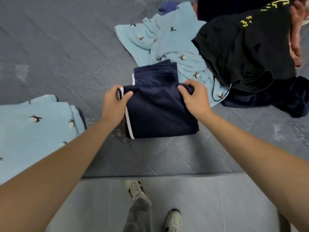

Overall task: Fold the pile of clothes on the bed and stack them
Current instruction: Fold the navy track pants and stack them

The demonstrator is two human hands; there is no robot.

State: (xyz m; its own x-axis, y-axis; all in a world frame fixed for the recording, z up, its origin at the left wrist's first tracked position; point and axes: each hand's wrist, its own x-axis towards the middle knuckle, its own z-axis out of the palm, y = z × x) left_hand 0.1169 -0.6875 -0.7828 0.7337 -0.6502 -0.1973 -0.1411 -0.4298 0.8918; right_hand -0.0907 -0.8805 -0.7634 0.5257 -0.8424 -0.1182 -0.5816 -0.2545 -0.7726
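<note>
Navy shorts with white side stripes (pixel 158 111) lie partly folded on the grey bed (pixel 58 52), near its front edge. My left hand (pixel 115 104) pinches their left fold at the white stripe. My right hand (pixel 194 97) grips the right side of the same fold. Behind them sits the unfolded pile: a light blue patterned garment (pixel 168 42), a black garment with yellow print (pixel 242 52) and a dark navy fleece piece (pixel 270 97). A folded light blue patterned garment (pixel 33 129) lies on the bed at the left.
The bed's front edge (pixel 150 174) runs across below the shorts, with grey floor tiles and my two shoes (pixel 138 191) beneath. A pinkish item (pixel 296 36) shows at the far right behind the black garment. Bare bedsheet stretches across the upper left.
</note>
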